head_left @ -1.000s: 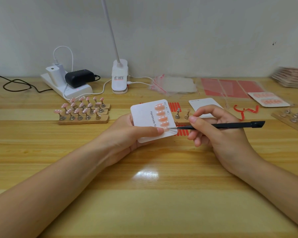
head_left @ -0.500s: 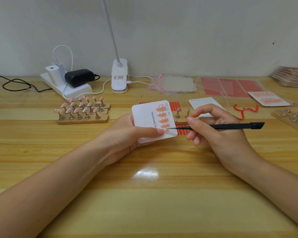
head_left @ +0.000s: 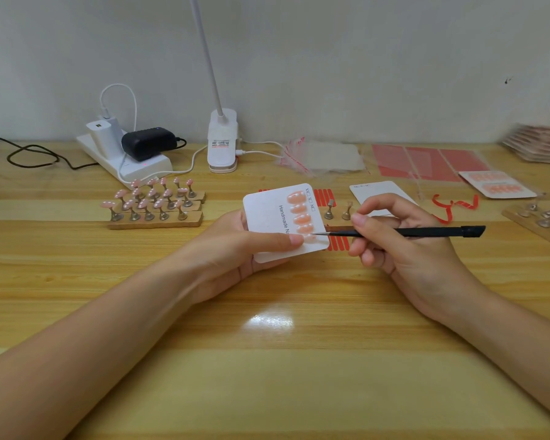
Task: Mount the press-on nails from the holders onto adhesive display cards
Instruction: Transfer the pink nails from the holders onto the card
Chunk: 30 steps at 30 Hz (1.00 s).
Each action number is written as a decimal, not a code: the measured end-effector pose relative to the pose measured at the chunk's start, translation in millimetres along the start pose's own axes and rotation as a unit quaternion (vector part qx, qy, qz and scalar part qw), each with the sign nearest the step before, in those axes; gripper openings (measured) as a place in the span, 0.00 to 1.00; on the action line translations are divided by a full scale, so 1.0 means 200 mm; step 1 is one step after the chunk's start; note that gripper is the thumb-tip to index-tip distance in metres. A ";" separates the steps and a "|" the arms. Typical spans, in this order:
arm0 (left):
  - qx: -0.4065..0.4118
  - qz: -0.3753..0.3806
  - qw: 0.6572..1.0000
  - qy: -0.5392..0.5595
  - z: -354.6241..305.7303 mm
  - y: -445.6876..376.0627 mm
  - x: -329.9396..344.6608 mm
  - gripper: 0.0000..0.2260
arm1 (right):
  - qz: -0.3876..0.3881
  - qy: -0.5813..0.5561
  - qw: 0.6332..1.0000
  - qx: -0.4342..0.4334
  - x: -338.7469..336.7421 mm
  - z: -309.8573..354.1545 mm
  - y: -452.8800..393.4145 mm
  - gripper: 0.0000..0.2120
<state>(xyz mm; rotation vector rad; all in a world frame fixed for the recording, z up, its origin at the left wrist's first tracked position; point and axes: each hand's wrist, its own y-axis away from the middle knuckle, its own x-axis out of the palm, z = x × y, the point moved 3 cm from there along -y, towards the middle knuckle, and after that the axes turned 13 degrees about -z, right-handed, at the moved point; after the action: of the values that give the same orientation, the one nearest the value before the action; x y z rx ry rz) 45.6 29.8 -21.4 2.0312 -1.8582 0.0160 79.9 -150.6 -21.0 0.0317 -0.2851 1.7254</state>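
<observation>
Two hands work on a nail card above a wooden table (head_left: 267, 360).

The left hand (head_left: 235, 249) holds the white card (head_left: 273, 223), thumb pressed on its lower edge; a column of pink nails (head_left: 300, 214) sits on the card. The right hand (head_left: 404, 246) grips a black tool (head_left: 419, 231) whose fine tip touches the lowest nail. More nails stand on holders (head_left: 154, 206) to the left, well apart.

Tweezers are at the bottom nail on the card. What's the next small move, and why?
Probably press that last nail down: the tweezers in the right hand touch it, the left hand grips the card, its thumb beside it.
</observation>
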 end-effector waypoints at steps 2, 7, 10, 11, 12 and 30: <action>0.000 -0.001 1.000 0.003 0.00 0.00 0.00 0.20 | 0.003 0.000 1.000 -0.001 0.00 0.00 0.00 0.02; 0.008 -0.012 1.000 -0.006 0.00 0.00 0.01 0.18 | 0.011 -0.001 1.000 -0.001 0.01 0.00 0.00 0.02; 0.010 -0.018 1.000 -0.010 0.00 0.00 0.00 0.19 | 0.012 0.003 1.000 -0.006 0.01 0.00 0.00 0.02; 0.011 -0.020 1.000 -0.011 0.01 0.00 0.00 0.20 | 0.013 0.005 1.000 -0.010 0.01 0.00 0.00 0.02; 0.012 -0.023 1.000 -0.013 0.01 0.00 0.00 0.21 | 0.014 0.009 1.000 -0.014 0.01 0.00 0.00 0.03; 0.053 -0.062 0.995 -0.054 0.01 0.02 0.01 0.19 | -0.083 0.056 0.994 -0.043 -0.01 0.03 0.01 0.17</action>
<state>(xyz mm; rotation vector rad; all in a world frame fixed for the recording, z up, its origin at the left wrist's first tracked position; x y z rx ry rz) 41.6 26.7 -21.3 2.2580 -1.8263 -0.0290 78.1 -154.3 -16.5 -0.1025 -0.2655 1.5427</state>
